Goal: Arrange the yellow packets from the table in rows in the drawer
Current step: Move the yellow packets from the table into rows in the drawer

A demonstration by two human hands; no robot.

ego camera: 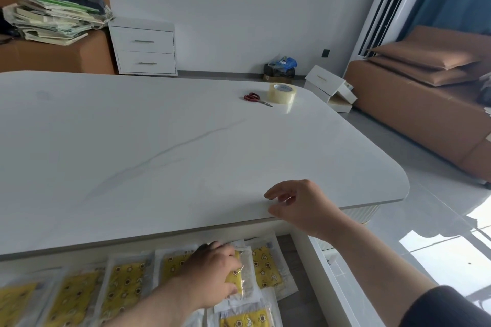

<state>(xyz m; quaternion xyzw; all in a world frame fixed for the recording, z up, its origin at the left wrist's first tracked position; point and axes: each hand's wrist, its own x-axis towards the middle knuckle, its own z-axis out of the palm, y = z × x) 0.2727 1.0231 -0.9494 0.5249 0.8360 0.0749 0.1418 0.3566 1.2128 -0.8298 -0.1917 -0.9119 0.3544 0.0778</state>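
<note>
Head view: your left grip (212, 271) holds a yellow packet (237, 277) at the drawer's (326, 281) right end, likely extending the packet row (122, 284). Right grip (297, 207) hovers slack and empty over the desk's (186, 141) near edge; no packets visible there.

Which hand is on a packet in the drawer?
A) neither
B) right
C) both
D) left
D: the left hand holds a yellow packet inside the drawer, while the right hand is up at the table edge, holding nothing.
</note>
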